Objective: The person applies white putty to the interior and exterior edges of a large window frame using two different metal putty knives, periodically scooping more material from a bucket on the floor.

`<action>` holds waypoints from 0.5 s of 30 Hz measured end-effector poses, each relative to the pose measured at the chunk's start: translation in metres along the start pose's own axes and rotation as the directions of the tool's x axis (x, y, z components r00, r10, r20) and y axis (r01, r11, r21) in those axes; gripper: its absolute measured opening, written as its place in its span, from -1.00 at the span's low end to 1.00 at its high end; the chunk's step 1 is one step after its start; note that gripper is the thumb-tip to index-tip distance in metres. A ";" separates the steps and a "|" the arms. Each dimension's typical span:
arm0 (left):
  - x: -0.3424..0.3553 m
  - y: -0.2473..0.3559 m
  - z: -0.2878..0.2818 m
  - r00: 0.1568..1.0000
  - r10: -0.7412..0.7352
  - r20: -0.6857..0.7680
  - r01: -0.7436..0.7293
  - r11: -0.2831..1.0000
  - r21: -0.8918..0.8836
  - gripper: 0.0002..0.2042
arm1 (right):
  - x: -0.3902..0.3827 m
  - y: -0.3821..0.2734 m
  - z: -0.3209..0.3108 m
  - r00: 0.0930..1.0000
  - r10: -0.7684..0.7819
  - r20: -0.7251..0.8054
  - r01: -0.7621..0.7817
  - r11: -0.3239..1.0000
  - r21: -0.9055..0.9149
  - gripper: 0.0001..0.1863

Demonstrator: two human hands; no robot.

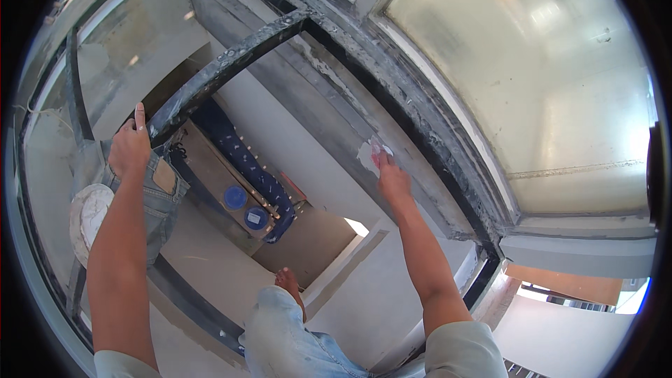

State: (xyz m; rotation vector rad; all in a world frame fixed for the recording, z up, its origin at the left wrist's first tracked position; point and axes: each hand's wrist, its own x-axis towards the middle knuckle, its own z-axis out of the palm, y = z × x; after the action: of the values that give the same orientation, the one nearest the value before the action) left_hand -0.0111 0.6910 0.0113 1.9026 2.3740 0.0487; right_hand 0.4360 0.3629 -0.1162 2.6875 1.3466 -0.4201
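My left hand [131, 143] is closed at the lower end of a dark, paint-spattered metal bar [231, 63], its thumb pointing up. Just below it hangs a piece of worn blue-grey denim [164, 196], and beside that is a round, white-crusted dish-like thing [91, 215]. My right hand [394, 180] reaches out to a grey ledge [329, 108] under the window. Its fingers press a small pink-and-white piece [379, 157] against the surface; whether this is a scraper or a pad I cannot make out. A whitish smear [365, 156] lies right beside it.
A frosted window pane [518, 84] fills the upper right. Far below lie a dark blue patterned cloth [266, 185] and two blue round lids [235, 197] on a brown board. My bare foot [285, 280] and denim-clad knee [280, 332] show low in the middle, above a drop.
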 end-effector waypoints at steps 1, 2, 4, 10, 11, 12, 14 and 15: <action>0.000 -0.001 0.002 1.000 -0.003 0.007 0.003 1.000 -0.001 -0.22 | 0.015 0.005 -0.005 1.000 0.028 0.002 -0.028 1.000 -0.002 -0.38; 0.001 -0.002 0.004 1.000 -0.001 0.006 0.001 1.000 -0.010 -0.23 | 0.024 0.010 -0.005 1.000 0.027 0.007 -0.027 1.000 -0.007 -0.38; 0.004 -0.001 0.006 1.000 -0.003 0.000 0.003 1.000 -0.017 -0.23 | 0.047 0.017 -0.002 0.996 0.014 0.087 -0.011 0.999 -0.030 -0.34; 0.003 -0.002 0.008 1.000 -0.023 -0.011 0.023 0.999 -0.031 -0.20 | 0.056 0.045 -0.018 0.929 -0.021 0.370 -0.014 0.996 0.091 -0.24; 0.002 -0.001 0.011 1.000 -0.021 -0.012 0.020 0.999 -0.025 -0.20 | 0.047 0.052 -0.016 0.930 -0.023 0.368 -0.011 0.996 0.092 -0.24; 0.005 -0.002 0.007 0.999 -0.022 -0.023 0.022 1.000 -0.017 -0.20 | 0.035 0.054 -0.008 0.918 -0.134 0.374 0.106 0.990 0.096 -0.22; 0.004 -0.001 -0.003 1.000 -0.024 -0.001 0.024 1.000 -0.009 -0.20 | 0.022 0.041 -0.004 0.893 -0.248 0.375 0.225 0.969 0.106 -0.19; 0.003 -0.005 -0.004 0.999 -0.026 0.036 0.026 1.000 0.012 -0.20 | 0.011 0.020 -0.010 0.946 -0.132 0.295 0.093 0.986 0.142 -0.22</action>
State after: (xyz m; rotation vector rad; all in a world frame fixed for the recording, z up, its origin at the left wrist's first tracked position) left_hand -0.0171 0.6928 0.0145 1.8606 2.3798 -0.0012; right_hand 0.4602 0.3613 -0.1105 2.5096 1.4245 -0.9185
